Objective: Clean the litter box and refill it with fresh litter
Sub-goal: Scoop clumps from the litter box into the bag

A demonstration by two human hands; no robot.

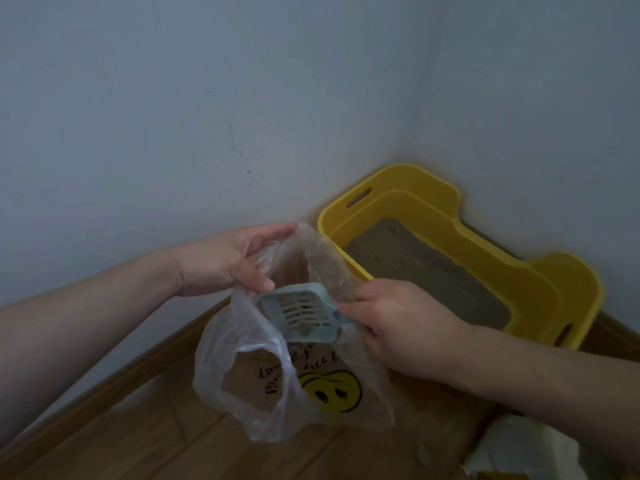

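My left hand (225,261) pinches the rim of the plastic bag (242,375), thumb underneath and fingers curled over the top, holding its mouth open. My right hand (398,327) is closed around the handle of the pale blue scoop (301,313), fingers wrapped under so I see mostly the back of the hand. It seems to catch the bag's near-right edge too, though I cannot tell for sure.

The scoop's slotted head sits tilted in the bag's mouth, with a few dark bits lodged in the slots. The bag is thin and clear, hanging down between my hands, printed with dark lettering and a yellow smiley face (332,389).

Just right of the bag and farther back stands the yellow litter box (485,244), pushed into the corner where two walls meet. It holds grey-brown litter (415,271), and a handle slot is cut in its far-left wall.

Below is a wooden plank floor (173,445), edged by a wooden baseboard (121,368) running along the pale grey wall (207,98), which bears a few faint dark marks. Something white and crumpled (519,445) lies at the near right.
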